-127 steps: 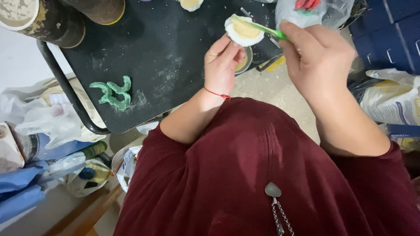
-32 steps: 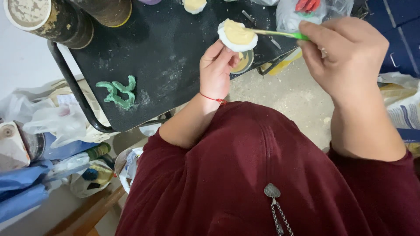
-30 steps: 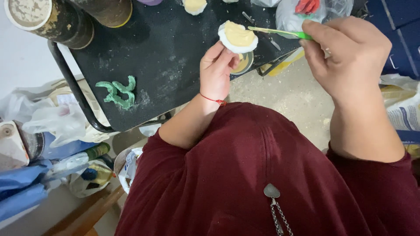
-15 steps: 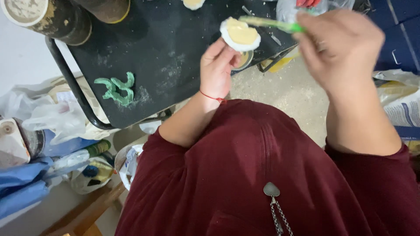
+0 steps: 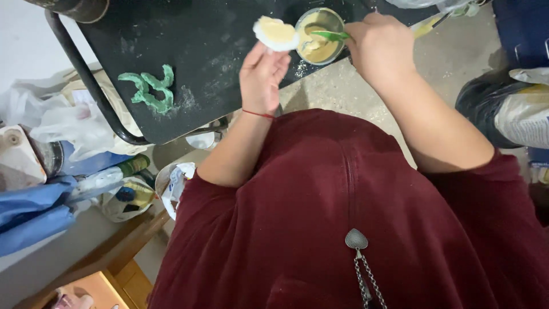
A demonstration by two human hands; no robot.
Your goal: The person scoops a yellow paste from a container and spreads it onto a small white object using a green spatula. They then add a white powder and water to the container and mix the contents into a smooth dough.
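Note:
My left hand (image 5: 264,74) holds up a small white round piece (image 5: 275,32) coated with pale yellow paint, above the black table (image 5: 189,51). My right hand (image 5: 380,48) grips a green-handled brush (image 5: 331,35) whose tip dips into a small round cup of yellow paint (image 5: 319,35) at the table's near edge. The cup stands just right of the held piece. A green moulded shape (image 5: 150,90) lies on the table to the left.
A dark container (image 5: 74,7) stands at the table's far left corner. Plastic bags, blue cloth and bottles (image 5: 68,166) pile up on the floor at left. A black shoe (image 5: 486,109) and a white sack (image 5: 523,123) lie at right.
My right hand has moved the brush off the white piece and down into the paint cup. The view has shifted, so the table now sits higher in frame.

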